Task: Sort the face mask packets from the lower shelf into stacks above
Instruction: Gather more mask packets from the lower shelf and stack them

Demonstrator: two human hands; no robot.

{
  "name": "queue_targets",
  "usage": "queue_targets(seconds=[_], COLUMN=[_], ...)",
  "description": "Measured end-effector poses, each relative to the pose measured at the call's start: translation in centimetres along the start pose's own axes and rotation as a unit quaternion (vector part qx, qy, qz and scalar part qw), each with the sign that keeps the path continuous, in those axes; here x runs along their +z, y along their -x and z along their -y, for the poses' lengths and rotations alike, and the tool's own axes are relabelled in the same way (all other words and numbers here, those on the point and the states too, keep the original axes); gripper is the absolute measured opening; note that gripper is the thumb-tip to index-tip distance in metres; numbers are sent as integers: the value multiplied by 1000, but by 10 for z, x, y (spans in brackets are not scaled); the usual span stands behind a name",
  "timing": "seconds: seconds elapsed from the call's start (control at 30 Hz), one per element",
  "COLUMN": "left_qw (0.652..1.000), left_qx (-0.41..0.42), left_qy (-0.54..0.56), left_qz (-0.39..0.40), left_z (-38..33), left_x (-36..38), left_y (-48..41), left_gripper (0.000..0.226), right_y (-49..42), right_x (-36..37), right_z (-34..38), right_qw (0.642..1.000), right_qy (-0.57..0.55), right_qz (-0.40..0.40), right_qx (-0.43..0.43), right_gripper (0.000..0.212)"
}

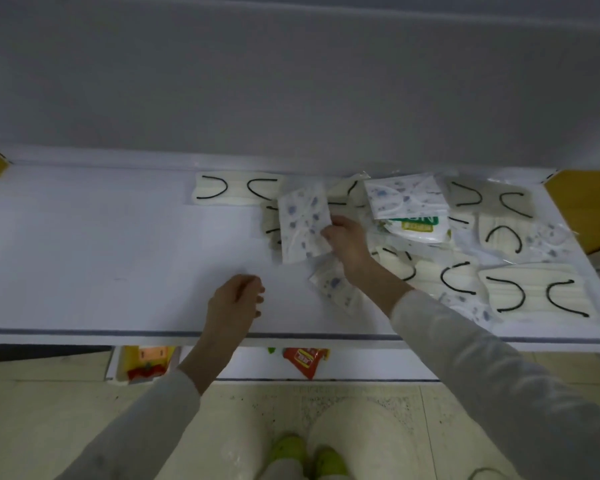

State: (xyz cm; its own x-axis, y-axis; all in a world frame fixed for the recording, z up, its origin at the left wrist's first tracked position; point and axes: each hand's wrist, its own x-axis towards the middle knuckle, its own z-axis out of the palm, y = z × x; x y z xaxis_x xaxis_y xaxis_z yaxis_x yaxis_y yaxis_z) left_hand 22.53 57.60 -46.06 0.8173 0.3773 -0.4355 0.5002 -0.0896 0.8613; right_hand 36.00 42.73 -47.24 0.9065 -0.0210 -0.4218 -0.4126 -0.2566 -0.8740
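Note:
My right hand [347,242] pinches the right edge of a white packet with blue spots [302,225] and holds it tilted over the white shelf [101,265]. My left hand [234,301] hovers over bare shelf near the front edge, its fingers loosely curled, holding nothing. A cream mask packet with black ear loops [234,189] lies flat at the back, left of the held one. Several more cream and blue-spotted packets [499,258] lie jumbled across the right half of the shelf. One packet with a green label [418,226] is among them.
A grey wall rises behind the shelf. Yellow panels [584,209] flank both ends. Below the front edge, a lower shelf shows a red snack packet [305,360] and a yellow box [142,365]. My knees and green shoes are on the tiled floor.

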Motion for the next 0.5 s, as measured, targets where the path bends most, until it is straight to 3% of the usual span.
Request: queue_targets(seconds=[0.1, 0.2, 0.27, 0.4, 0.43, 0.5], left_qw=[989, 960, 960, 968, 969, 974], left_qx=[-56, -106, -94, -69, -67, -59], left_qy=[131, 241, 238, 218, 214, 201], left_qz=[32, 93, 110, 104, 101, 91], left_z=[-17, -32, -37, -37, -37, -34], left_x=[16, 35, 49, 65, 67, 68], left_y=[-6, -4, 1, 4, 4, 4], left_gripper=[21, 19, 11, 24, 26, 30], right_y=[32, 53, 64, 70, 65, 41], right_x=[-24, -47, -60, -90, -98, -116], right_z=[-6, -14, -18, -10, -6, -3], right_qw=[994, 992, 992, 986, 987, 988], right_qy=[-86, -77, -43, 62, 93, 143], right_qz=[67, 100, 117, 156, 126, -18], right_qx=[28, 17, -1, -16, -27, -50], right_gripper=[27, 22, 18, 23, 21, 17])
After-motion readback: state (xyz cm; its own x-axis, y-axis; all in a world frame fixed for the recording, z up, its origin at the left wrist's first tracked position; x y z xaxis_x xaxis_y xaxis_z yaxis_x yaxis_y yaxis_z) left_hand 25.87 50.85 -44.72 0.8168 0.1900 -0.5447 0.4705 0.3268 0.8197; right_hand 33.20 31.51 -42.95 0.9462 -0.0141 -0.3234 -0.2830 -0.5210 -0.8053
